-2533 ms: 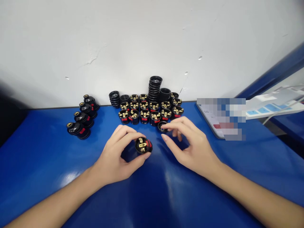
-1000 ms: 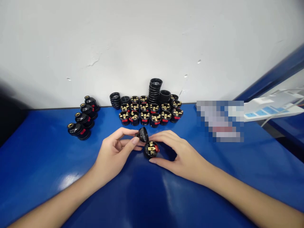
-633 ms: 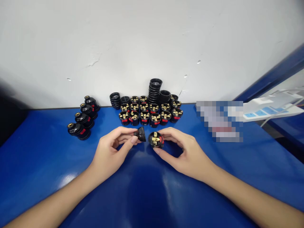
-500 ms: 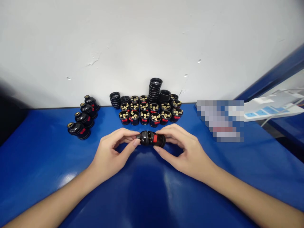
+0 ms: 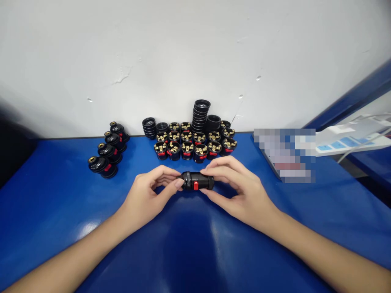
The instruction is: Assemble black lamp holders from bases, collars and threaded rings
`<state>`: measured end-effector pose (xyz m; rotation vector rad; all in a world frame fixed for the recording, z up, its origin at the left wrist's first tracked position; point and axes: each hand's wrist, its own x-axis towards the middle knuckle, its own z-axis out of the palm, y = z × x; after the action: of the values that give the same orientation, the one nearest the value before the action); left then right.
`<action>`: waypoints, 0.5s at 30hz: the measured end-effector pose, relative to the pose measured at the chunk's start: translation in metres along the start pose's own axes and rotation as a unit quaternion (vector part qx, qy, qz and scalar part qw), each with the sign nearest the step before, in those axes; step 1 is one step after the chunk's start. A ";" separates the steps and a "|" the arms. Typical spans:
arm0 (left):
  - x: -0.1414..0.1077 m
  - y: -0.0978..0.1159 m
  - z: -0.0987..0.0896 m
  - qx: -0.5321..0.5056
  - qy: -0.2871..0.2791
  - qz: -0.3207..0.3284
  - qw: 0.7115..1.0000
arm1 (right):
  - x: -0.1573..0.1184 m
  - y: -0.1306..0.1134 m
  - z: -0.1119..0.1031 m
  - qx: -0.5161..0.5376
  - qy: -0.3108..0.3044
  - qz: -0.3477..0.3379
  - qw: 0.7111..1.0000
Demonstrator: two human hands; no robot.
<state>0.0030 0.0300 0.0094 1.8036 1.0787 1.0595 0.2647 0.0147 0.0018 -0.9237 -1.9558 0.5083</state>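
A black lamp socket with a red switch point(image 5: 196, 185) lies sideways between my two hands, just above the blue table. My left hand point(image 5: 152, 189) pinches its narrow cap end between thumb and fingers. Around the wider body at the other end, my right hand point(image 5: 235, 185) has its thumb below and fingers on top. The ribbed ring of the cap meets the body. Behind my hands stand several open socket bodies point(image 5: 187, 150) with brass contacts and red switches. To the left, several capped lamp sockets point(image 5: 103, 167) stand in a slanting row.
A tall stack of black threaded rings point(image 5: 200, 116) rises by the white wall point(image 5: 183, 53), with a shorter ring stack point(image 5: 149, 127) to its left. On the right lies a blurred-out flat object point(image 5: 284, 156) beside white and blue papers point(image 5: 342, 142). The table point(image 5: 195, 252) is glossy blue.
The gap between the socket's cap and body has closed. The body has turned, so the red switch now sits lower and nearer the cap. Both hands keep hold.
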 end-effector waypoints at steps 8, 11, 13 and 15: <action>-0.002 -0.004 0.001 -0.047 -0.015 -0.001 0.999 | 0.003 -0.001 -0.001 -0.020 0.002 -0.024 1.000; -0.003 -0.004 0.001 -0.054 -0.020 0.038 0.998 | 0.003 0.000 -0.001 0.001 -0.002 -0.005 1.000; -0.002 -0.004 0.000 -0.025 -0.020 0.076 0.997 | 0.002 0.000 0.000 0.021 -0.004 0.009 1.000; -0.002 -0.004 -0.001 0.021 -0.018 0.118 0.993 | 0.002 0.000 0.001 0.047 -0.006 0.020 0.999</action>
<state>0.0001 0.0303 0.0055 2.0148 0.8873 1.1436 0.2635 0.0158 0.0024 -0.9041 -1.9098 0.6245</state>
